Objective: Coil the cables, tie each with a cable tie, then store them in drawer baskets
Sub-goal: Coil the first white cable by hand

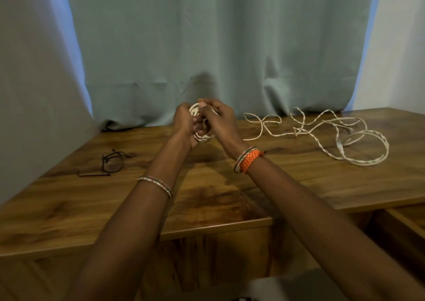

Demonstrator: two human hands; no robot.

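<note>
**One cable coiled in hand, the rest not yet started**

At the left of the tabletop (69, 211) lies a pair of glasses (110, 164), apart from the work. In the middle, held up above the wood, both hands close around a small coiled cable (200, 137). The left hand (185, 126) has its grip curled around the left side of the coil; the right hand (217, 122) curls its grip around the right side, fingertips meeting at the top. The coil stands roughly upright, its loops running top to bottom between the palms and its open face turned toward the person. Whether a cable tie is on it cannot be told; the fingers hide that part.

To the right, a long loose cable (322, 135) sprawls across the far side of the tabletop, partly twisted, its length running mostly left to right in slack loops.

As a judgement, the task is early: one coil is formed, its tying is unconfirmed, the loose cable is untouched, and nothing is stored. At the near right edge, part of what may be an open drawer (404, 227) shows; no basket is visible.
</note>
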